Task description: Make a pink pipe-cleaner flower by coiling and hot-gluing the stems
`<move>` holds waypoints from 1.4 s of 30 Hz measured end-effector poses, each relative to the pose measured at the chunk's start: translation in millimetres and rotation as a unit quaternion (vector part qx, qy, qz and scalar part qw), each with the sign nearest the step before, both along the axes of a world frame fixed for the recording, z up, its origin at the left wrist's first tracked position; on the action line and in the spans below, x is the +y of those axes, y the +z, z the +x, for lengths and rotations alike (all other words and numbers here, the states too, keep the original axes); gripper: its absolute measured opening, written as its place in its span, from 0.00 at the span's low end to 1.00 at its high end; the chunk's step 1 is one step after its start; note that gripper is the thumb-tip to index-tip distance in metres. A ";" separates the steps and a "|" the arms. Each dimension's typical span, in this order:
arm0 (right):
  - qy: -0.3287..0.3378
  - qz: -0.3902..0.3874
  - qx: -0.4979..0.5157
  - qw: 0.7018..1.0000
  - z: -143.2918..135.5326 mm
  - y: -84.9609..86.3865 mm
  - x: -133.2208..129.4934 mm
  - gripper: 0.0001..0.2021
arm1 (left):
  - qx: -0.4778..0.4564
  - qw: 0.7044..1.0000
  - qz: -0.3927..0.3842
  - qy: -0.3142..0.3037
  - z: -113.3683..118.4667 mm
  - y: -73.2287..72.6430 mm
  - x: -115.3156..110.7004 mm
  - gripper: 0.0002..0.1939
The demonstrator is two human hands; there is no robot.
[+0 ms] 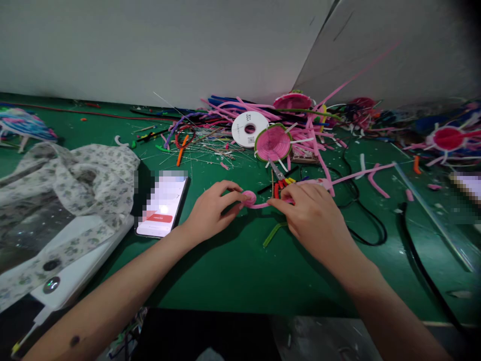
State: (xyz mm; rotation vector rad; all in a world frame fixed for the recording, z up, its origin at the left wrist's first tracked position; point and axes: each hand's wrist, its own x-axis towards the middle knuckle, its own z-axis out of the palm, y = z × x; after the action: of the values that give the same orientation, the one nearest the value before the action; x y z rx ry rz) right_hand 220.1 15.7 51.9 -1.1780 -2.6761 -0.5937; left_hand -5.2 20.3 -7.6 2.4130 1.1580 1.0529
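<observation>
Between the fingers of my left hand is a small pink pipe cleaner coil, wound into a flat spiral. A short pink strand runs from that coil to my right hand, whose thumb and fingers pinch it. More pink pipe cleaner trails out to the right past the right knuckles. Just beyond the right fingers lie scissors or pliers with red and yellow handles, partly hidden by the hand. A short green pipe cleaner piece lies below, between the two hands.
A phone with a lit screen lies left of my left hand, beside floral cloth. Behind the hands are a white spool, a pink-and-green woven disc and heaped pipe cleaners. Black cable loops at right.
</observation>
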 end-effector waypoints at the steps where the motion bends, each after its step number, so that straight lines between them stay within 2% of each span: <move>1: 0.003 0.007 -0.001 1.000 0.3 -0.2 1.1 0.14 | -0.001 1.000 0.000 0.001 0.2 -0.3 0.2 0.07; 13: 0.043 0.108 -0.061 0.991 4.1 -0.2 14.5 0.11 | -0.006 1.000 0.004 0.004 0.2 -1.1 0.7 0.07; 18: 0.020 0.072 -0.106 0.992 3.5 -0.1 13.4 0.08 | -0.009 1.000 0.005 0.004 1.0 -1.0 0.5 0.08; 22: 0.043 0.015 -0.033 0.998 1.6 -4.8 16.4 0.09 | -0.007 1.000 0.006 0.001 0.9 -1.1 0.4 0.08; 27: 0.048 -0.005 0.113 0.992 -6.9 -10.8 18.3 0.10 | -0.011 1.000 0.004 0.002 1.5 -0.3 0.5 0.07; 32: 0.038 -0.042 0.210 0.976 -17.3 -17.3 22.5 0.11 | -0.004 1.000 -0.007 0.003 1.0 0.6 -0.1 0.06; 38: 0.004 -0.122 0.270 0.955 -26.7 -22.7 30.0 0.14 | 0.001 1.000 -0.005 0.009 0.6 1.1 -0.2 0.05; 42: -0.024 -0.184 0.318 0.930 -33.6 -22.1 32.2 0.12 | 0.001 1.000 -0.007 0.005 0.6 1.0 -0.1 0.05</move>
State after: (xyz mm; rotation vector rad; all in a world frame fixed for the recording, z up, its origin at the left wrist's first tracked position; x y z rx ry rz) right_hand 186.5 47.9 29.8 -1.2466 -2.2328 0.2761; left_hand -4.7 20.2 -6.6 2.4004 1.1750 1.0422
